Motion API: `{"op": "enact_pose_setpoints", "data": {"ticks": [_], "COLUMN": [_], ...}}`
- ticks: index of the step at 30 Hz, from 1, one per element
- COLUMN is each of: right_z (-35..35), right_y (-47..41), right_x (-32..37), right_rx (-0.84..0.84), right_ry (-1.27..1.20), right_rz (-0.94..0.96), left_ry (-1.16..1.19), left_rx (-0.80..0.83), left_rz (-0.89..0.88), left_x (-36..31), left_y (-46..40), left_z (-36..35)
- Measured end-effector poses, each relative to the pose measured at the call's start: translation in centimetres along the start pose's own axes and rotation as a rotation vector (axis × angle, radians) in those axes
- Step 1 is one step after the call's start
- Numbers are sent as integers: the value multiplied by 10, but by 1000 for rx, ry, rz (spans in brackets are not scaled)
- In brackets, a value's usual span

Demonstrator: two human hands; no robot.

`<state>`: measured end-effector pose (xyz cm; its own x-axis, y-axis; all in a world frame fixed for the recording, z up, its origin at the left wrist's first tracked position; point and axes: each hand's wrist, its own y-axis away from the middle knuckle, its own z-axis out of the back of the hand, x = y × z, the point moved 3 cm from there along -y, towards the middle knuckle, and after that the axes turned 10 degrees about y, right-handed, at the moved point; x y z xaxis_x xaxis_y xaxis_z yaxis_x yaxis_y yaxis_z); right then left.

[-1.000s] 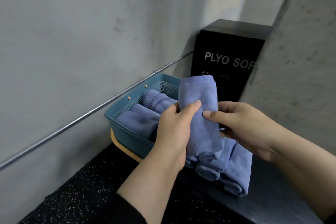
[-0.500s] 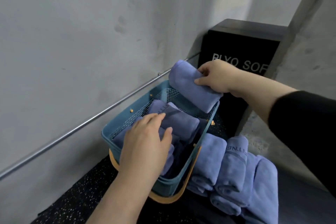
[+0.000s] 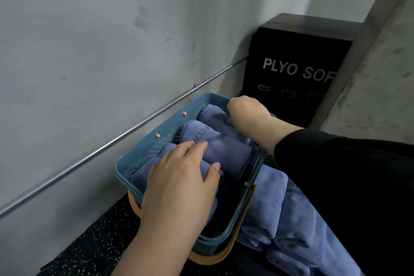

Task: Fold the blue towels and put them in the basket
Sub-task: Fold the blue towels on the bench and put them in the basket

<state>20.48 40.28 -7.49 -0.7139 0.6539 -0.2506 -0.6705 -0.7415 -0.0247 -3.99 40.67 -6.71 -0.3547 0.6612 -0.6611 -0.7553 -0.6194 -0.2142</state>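
Lowered into basket [image 3: 143, 154], towel [image 3: 215, 116]; black box [image 3: 298, 69] stands behind.

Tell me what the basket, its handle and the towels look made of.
Basket: matte teal moulded plastic, judging by its perforated mesh walls and smooth rim. Handle: orange-tan, smooth, plastic or wood; unclear. Towels: blue soft pile cloth, probably microfibre, with stitched hems and thick rolled folds.

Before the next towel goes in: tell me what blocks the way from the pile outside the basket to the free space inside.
Nothing visible blocks it. The folded pile lies against the basket wall's outer side; only that wall separates them. The dark gap inside is uncovered. The left hand rests on towels beside it; the right hand is at the far end.
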Motion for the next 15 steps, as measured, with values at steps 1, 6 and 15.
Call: {"op": "enact_pose_setpoints", "data": {"ticks": [1,6,15], "right_z": [6,46,-21], "right_y": [4,44,217], "right_x": [0,-37,-148], "right_rx": [-67,-363,-108], "right_ry": [29,-282,-689], "right_rz": [-4,-10,-422], "left_ry": [6,67,220], "left_rx": [-1,-64,141], "left_rz": [2,-94,-342], "left_x": [-1,-15,-100], "left_y": [0,7,56], "left_z": [0,-6,-60]}}
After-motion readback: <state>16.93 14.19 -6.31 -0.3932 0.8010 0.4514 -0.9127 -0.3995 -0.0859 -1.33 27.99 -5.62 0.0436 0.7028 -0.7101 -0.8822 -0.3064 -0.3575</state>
